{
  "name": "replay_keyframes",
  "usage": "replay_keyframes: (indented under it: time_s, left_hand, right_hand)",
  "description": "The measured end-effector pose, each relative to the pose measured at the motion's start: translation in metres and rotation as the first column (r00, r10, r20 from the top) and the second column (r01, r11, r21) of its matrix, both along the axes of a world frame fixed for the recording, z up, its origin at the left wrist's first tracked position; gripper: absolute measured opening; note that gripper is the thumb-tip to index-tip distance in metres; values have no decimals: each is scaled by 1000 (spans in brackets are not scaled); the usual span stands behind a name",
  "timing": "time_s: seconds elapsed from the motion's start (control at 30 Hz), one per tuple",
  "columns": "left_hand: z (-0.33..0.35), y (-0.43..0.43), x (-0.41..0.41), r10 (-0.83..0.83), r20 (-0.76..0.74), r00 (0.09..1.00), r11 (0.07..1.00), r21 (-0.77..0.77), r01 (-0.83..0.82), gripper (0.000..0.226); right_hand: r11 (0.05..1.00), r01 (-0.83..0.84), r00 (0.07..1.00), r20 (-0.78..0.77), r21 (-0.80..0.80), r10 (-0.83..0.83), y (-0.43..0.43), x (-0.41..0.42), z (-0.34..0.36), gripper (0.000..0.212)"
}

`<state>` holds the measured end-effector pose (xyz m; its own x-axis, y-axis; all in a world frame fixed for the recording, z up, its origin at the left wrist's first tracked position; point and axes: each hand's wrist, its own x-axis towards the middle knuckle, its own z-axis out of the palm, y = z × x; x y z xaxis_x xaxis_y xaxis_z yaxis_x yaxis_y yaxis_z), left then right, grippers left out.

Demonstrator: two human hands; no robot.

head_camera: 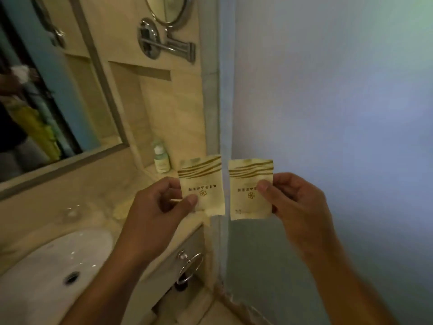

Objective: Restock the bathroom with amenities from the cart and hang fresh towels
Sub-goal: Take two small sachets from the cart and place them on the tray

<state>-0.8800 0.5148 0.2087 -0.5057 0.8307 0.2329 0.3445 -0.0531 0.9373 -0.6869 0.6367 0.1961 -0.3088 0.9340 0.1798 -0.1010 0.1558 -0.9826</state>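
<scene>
Two pale yellow amenity sachets with gold wavy stripes and a small flower logo are held up side by side, printed side toward me and upside down. My left hand [161, 202] pinches the left sachet [202, 181] by its lower left edge, thumb on its front. My right hand [295, 202] pinches the right sachet [248, 191] by its right edge. Both sachets hover above the right end of the beige vanity counter [46, 207], with a narrow gap between them.
A small green-tinted bottle [161, 158] stands in the tiled wall niche. A white basin [46, 261] sits at the lower left under a wall mirror [30, 90]. A chrome swing-arm mirror [164, 41] sticks out above. A towel ring [189, 266] hangs on the cabinet side. Frosted glass [328, 113] fills the right.
</scene>
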Motion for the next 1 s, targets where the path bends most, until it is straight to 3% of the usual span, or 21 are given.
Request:
replay_keyframes:
  time_s: [0.2,0.33,0.47,0.7,1.0]
  left_hand:
    - [11,-4,-68,297,-109,949,953,-36,-302,16]
    - [7,-15,-108,487,-134,863,868,-35,-495,14]
    - [-1,-26,-141,627,-68,776,776,-37,-630,12]
    - [-36,-26,-195,689,65,722,724,-116,-680,9]
    - [-83,-19,-295,678,131,723,733,-184,-654,6]
  right_hand:
    - [961,-276,959,-71,-20,274,47,-107,3,27]
    - [904,-425,903,-78,-36,422,66,-167,-1,10]
    - [864,-502,863,-78,-31,499,73,-221,-4,5]
    - [795,-603,797,-1,-62,604,80,-301,-27,8]
    - [827,-550,819,121,-114,561,76,-397,-67,13]
